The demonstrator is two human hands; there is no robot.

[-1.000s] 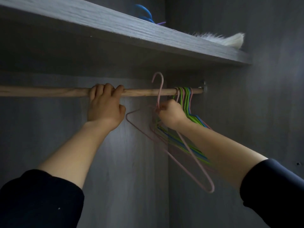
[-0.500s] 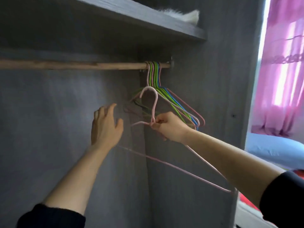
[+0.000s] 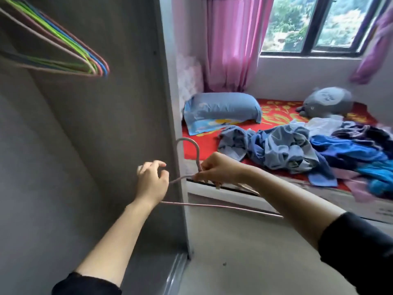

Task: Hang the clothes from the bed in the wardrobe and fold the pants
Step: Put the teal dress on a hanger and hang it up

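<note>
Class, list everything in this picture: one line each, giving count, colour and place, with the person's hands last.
pink hanger: one, pink, held before the wardrobe edge
hanging hangers: several, pink, green and blue, top left in wardrobe
wardrobe: one, grey, left
bed: one, red sheet with yellow pattern, right
clothes pile: one heap, mostly blue, on the bed
pillow: one, blue, on the bed nearest the wardrobe
plush toy: one, grey, on the bed below the window
curtains: two, pink, either side of the window
window: one, dark frame, top right
left hand: one, empty, loosely curled, beside the hanger
right hand: one, pinches the hanger's neck
</note>
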